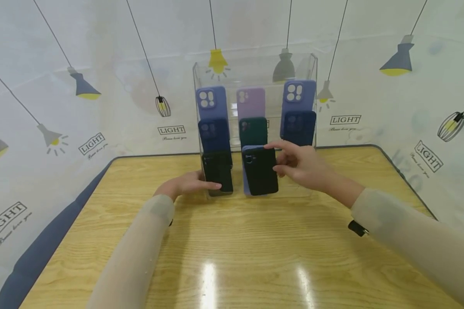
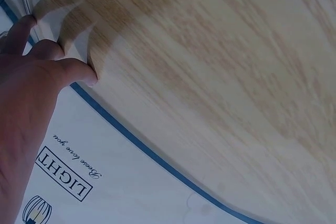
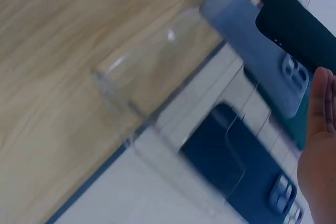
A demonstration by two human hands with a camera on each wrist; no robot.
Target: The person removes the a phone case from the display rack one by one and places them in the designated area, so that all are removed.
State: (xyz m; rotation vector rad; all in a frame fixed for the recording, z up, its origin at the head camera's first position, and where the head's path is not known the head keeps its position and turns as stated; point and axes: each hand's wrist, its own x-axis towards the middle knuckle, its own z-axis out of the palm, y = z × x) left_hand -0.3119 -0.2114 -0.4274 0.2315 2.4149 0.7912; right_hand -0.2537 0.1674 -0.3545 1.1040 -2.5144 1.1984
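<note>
A clear display stand [image 1: 294,189] holds phone cases in three columns. My right hand [image 1: 303,165] holds a black phone case [image 1: 264,171] by its upper edge and right side. This case leans, slightly tilted, in front of a light blue phone case [image 1: 246,182] in the middle column. In the right wrist view the black case [image 3: 296,27] lies beside my thumb, over the blurred blue case [image 3: 252,35]. My left hand [image 1: 187,182] grips the stand's lower left side, its thumb across the front by another black case [image 1: 218,169]; its other fingers are mostly hidden in the head view.
Above stand blue cases [image 1: 212,105], a lilac case [image 1: 251,101], a dark green case [image 1: 253,131] and navy cases [image 1: 299,128]. The wooden table [image 1: 232,240] runs back to a printed wall cloth [image 1: 139,64] behind the stand.
</note>
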